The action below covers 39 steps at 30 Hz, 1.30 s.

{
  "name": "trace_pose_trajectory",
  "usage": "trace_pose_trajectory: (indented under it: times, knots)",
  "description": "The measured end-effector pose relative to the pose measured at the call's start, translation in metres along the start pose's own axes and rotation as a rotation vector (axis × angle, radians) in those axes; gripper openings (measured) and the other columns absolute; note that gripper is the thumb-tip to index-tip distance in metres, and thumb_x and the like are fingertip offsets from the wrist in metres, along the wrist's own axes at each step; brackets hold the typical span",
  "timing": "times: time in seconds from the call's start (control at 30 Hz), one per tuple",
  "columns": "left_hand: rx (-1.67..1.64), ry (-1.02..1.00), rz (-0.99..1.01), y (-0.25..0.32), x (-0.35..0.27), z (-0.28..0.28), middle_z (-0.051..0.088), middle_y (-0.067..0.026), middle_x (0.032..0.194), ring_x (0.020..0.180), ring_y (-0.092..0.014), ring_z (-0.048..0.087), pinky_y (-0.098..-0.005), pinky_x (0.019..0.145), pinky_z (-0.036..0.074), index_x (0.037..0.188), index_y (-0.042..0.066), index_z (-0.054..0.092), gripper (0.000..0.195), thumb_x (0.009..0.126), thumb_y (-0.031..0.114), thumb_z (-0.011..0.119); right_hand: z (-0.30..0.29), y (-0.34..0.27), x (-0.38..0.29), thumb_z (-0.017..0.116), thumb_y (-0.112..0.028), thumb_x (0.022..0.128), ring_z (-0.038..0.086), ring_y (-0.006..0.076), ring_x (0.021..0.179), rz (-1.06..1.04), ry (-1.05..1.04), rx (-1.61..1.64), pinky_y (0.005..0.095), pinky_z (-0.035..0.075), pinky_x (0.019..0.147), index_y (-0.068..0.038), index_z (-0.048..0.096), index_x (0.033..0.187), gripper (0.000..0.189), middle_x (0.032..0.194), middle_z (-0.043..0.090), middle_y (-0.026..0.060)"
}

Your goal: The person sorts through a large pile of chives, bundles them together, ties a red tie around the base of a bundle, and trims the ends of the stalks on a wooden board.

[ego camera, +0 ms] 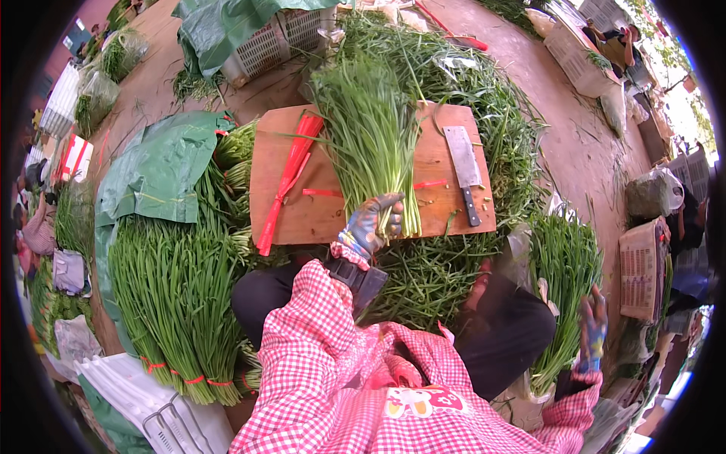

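My left hand (377,224), in a patterned work glove, is closed around the pale stem ends of a loose bunch of garlic chives (380,136). The bunch lies across a wooden board (275,196), its leaf tips pointing away from me over the far edge. A red tie strip (322,193) runs under the bunch and shows on both sides. Off to my right, my gloved right hand (593,329) is raised with fingers apart and holds nothing. Closest to it is a pile of chives (567,261) partly in clear plastic. A cleaver (462,162) rests on the board's right side.
Red plastic strips (295,170), tied together, lie at the board's left. Chive bundles bound with red ties (170,301) are stacked on my left, partly under a green sheet (153,164). Loose greens (493,125) surround the board. White crates (278,42) stand beyond; people are farther off.
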State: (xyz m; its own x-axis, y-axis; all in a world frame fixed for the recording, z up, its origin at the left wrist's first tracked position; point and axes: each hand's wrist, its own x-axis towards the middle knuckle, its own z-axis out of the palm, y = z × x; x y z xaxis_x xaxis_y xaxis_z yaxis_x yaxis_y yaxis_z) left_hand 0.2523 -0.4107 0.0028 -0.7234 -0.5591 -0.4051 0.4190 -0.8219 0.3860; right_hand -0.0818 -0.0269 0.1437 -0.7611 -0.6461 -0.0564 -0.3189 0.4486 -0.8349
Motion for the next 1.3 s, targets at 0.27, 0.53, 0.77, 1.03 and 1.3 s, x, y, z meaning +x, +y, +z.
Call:
trace_pose_trajectory:
  times: [0.27, 0.53, 0.77, 1.03, 1.3]
  knots:
    - [-0.053, -0.052, 0.054, -0.004, -0.014, -0.017, 0.055, -0.0024, 0.077, 0.062, -0.011, 0.053, -0.024, 0.053, 0.046, 0.101, 0.003, 0.053, 0.019, 0.086, 0.015, 0.054, 0.312, -0.197, 0.079, 0.063, -0.012, 0.078, 0.057, 0.0254, 0.098, -1.016, -0.774, -0.048, 0.0356, 0.045, 0.084, -0.006, 0.059, 0.108, 0.031, 0.101, 0.062, 0.0113]
    - [-0.2, -0.023, 0.027, -0.02, -0.002, -0.01, 0.057, -0.0046, 0.079, 0.064, -0.014, 0.054, -0.026, 0.054, 0.047, 0.101, 0.005, 0.055, 0.022, 0.088, 0.021, 0.052, 0.446, -0.162, 0.148, 0.06, -0.027, 0.08, 0.041, 0.0248, 0.121, -1.361, -0.95, -0.299, 0.0443, 0.018, 0.105, -0.019, 0.067, 0.092, 0.016, 0.112, 0.059, 0.0018]
    - [-0.123, 0.017, -0.144, -0.034, -0.047, -0.014, 0.061, -0.0137, 0.097, 0.08, -0.025, 0.059, -0.0426, 0.076, 0.046, 0.114, 0.006, 0.05, 0.044, 0.086, 0.04, 0.048, 0.466, -0.147, 0.153, 0.063, -0.026, 0.078, 0.042, 0.0241, 0.12, -1.334, -0.933, -0.216, 0.0457, 0.016, 0.105, -0.018, 0.068, 0.085, 0.012, 0.107, 0.062, 0.0004]
    - [0.24, 0.091, -0.011, -0.014, -0.129, -0.067, 0.059, -0.0197, 0.101, 0.075, -0.025, 0.062, -0.036, 0.067, 0.053, 0.124, -0.001, 0.037, 0.046, 0.089, 0.028, 0.045, 0.465, -0.134, 0.15, 0.065, -0.025, 0.077, 0.044, 0.0225, 0.118, -1.407, -0.795, -0.153, 0.0446, 0.02, 0.105, -0.019, 0.067, 0.082, 0.008, 0.105, 0.062, -0.0011]
    - [0.376, 0.658, 0.453, 0.027, -0.033, -0.109, 0.062, -0.0073, 0.084, 0.059, -0.017, 0.059, -0.0275, 0.05, 0.048, 0.109, 0.008, 0.053, 0.029, 0.087, 0.028, 0.053, 0.468, -0.132, 0.144, 0.065, -0.024, 0.076, 0.045, 0.0226, 0.118, -1.403, -0.775, -0.145, 0.0444, 0.021, 0.104, -0.018, 0.066, 0.082, 0.009, 0.106, 0.061, -0.0011]
